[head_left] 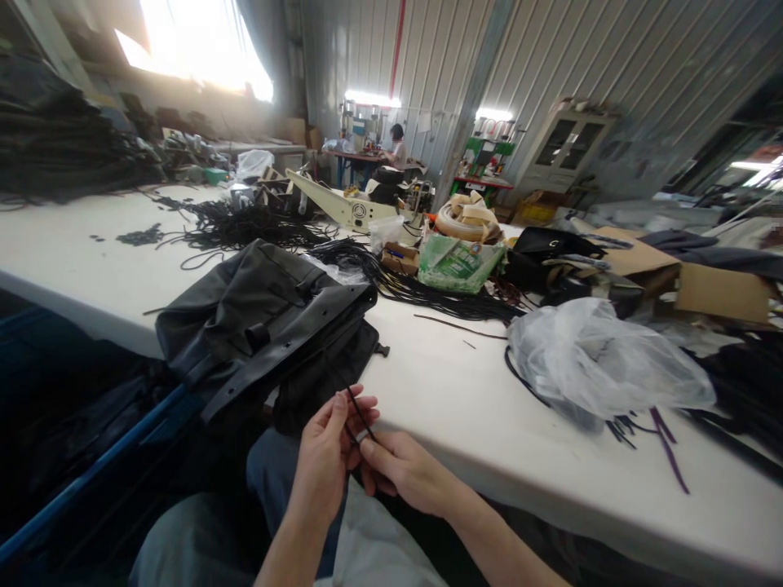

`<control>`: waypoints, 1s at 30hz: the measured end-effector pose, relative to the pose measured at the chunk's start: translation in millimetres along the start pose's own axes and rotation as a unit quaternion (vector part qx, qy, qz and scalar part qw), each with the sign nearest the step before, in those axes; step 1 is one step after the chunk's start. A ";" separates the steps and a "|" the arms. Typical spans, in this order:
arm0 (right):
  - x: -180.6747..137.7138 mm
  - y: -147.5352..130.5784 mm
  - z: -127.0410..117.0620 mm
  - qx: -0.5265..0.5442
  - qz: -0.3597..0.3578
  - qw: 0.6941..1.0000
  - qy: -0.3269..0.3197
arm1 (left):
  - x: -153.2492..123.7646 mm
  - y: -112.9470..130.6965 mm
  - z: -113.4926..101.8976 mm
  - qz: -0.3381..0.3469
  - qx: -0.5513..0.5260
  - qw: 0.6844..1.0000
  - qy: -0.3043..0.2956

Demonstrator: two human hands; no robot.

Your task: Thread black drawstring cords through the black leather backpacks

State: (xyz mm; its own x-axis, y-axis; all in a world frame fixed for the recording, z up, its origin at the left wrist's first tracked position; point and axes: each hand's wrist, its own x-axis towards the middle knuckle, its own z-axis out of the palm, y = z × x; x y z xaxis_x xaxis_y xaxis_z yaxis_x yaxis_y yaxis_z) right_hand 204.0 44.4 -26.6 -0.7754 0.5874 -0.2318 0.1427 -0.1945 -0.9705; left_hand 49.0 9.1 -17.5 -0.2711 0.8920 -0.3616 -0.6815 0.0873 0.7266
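My left hand (333,428) pinches a thin black cord (360,412) in front of my lap. Close against it, my right hand (400,465) grips the same cord lower down, thumb pressed on it. A small pale spot shows at the right thumb tip; I cannot make out what it is. Beyond my hands, a black bag (257,314) with a row of holes along its edge lies partly over the table's front edge. A small black buckle (382,350) sticks out from the bag's right side.
On the white table (428,375) lie bundled black cords (422,285), a green-and-white sack (458,261) with rolled webbing, and a clear plastic bag (605,359). Dark material is piled at the left. A blue bar (91,481) runs at lower left. Another person (397,147) sits far back.
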 end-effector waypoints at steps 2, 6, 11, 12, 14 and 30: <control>-1.4 -0.2 0.7 0.000 0.000 1.000 0.002 | -0.5 5.1 0.4 0.019 -0.012 1.000 -0.009; -4.6 -3.4 1.5 -0.012 0.005 1.000 0.012 | -0.3 17.6 5.5 0.056 -0.025 0.998 -0.034; -7.8 -4.8 1.1 -0.025 0.012 1.000 0.009 | 0.4 28.2 13.3 0.095 -0.021 0.994 -0.045; -8.4 -4.7 1.2 -0.025 0.014 1.000 0.010 | 0.7 29.1 15.4 0.101 -0.024 0.993 -0.048; -9.6 -5.0 1.7 -0.025 0.019 0.999 0.013 | 1.4 29.7 20.6 0.109 -0.035 0.992 -0.057; -110.3 -4.3 -105.5 -0.139 0.154 0.977 0.050 | 25.8 131.1 18.8 0.260 -0.056 0.964 -0.013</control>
State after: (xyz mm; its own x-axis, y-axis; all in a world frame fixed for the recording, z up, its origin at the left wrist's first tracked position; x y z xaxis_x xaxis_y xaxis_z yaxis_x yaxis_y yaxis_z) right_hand 353.8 63.4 -4.0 -0.6076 0.6107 -0.5079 0.5318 -0.1621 -0.8312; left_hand -34.5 51.9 79.4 -0.5794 0.8134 0.0505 -0.5282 -0.4220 0.7368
